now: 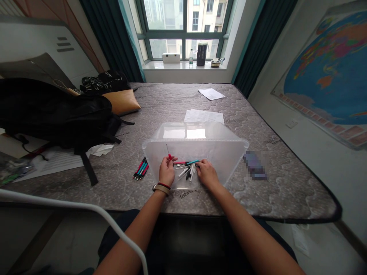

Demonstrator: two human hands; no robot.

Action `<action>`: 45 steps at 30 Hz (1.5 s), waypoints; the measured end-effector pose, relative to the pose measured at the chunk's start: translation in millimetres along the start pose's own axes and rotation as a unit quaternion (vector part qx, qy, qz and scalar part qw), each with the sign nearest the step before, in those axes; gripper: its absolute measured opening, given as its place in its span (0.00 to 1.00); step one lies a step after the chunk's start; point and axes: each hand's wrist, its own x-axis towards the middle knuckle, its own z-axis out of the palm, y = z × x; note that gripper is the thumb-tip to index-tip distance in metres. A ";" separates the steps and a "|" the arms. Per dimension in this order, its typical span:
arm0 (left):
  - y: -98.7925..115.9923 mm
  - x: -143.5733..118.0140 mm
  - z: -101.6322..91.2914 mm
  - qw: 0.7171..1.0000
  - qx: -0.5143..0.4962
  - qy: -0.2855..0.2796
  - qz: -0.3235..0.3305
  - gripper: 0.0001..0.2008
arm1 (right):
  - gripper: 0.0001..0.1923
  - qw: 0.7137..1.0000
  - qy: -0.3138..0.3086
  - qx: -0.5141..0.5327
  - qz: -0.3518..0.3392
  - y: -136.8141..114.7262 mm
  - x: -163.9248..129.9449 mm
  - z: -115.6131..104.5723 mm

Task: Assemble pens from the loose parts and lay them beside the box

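Observation:
A translucent plastic box (pixel 223 152) lies tipped on its side, its opening facing me. Both of my hands reach into that opening. My left hand (pixel 166 172) is closed on a red pen part (pixel 169 156) with a thin dark rod sticking up from it. Between the hands, a red and teal pen (pixel 183 163) lies level, and its teal end meets the fingers of my right hand (pixel 207 172), which pinch it. Below it, several white and black pen parts (pixel 187 173) are scattered in a loose heap. Assembled red, teal and black pens (pixel 140 169) lie together outside the box, left of my left hand.
A blurred phone-shaped object (pixel 255 165) rests to the right of the box. Paper sheets (pixel 203 116) lie behind it. A black backpack (pixel 57 114) and a tan pouch (pixel 123 101) occupy the left. A white cable or tube (pixel 86 206) curves across the lower left.

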 end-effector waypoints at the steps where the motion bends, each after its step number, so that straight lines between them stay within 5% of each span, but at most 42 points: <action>1: -0.1 -0.4 0.6 1.000 -0.002 -0.005 0.000 0.08 | 0.13 1.000 -0.002 -0.004 -0.002 -0.4 0.0 -0.2; 26: 9.0 -7.5 2.6 0.999 -0.007 -0.043 -0.010 0.12 | 0.13 0.999 -0.023 0.001 -0.035 0.0 -0.6 -4.8; 45: 11.8 -9.0 3.8 0.995 -0.064 -0.053 -0.059 0.10 | 0.11 0.999 -0.027 -0.009 0.023 4.3 7.0 4.6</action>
